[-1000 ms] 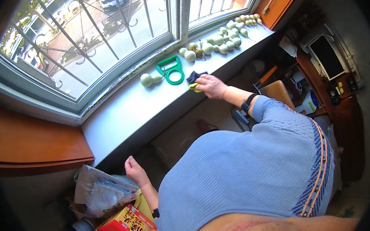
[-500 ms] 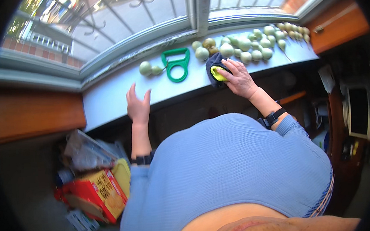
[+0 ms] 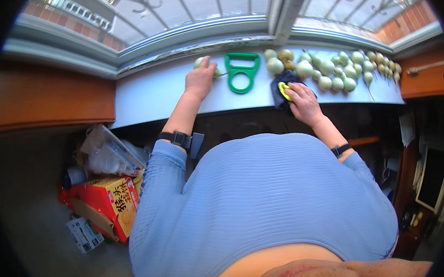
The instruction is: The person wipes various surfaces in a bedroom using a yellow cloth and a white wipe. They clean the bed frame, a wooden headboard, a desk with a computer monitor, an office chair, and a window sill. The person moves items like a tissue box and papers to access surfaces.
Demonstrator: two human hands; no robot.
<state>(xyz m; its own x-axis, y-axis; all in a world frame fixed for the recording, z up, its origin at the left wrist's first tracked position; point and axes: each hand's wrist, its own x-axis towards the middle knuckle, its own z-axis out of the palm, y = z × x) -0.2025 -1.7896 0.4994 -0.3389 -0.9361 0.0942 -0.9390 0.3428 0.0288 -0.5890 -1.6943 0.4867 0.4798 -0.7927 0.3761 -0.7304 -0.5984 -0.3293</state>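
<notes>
On the pale window sill, my left hand rests over a small pale green bulb, fingers curled around it. Just to its right lies a green plastic handle-shaped tool. My right hand presses down on a dark blue cloth with a yellow-green patch at the sill's front edge. Several pale round bulbs lie in a row along the sill past the cloth, stretching to the right.
A barred window runs behind the sill. Wooden ledges flank it on both sides. On the floor at left sit a red and yellow carton, a clear plastic container and a small box. Dark furniture stands at right.
My left hand rose from near the floor clutter up onto the sill and reached the bulb beside the green tool. My right hand stayed on the cloth. The view shifted left.
</notes>
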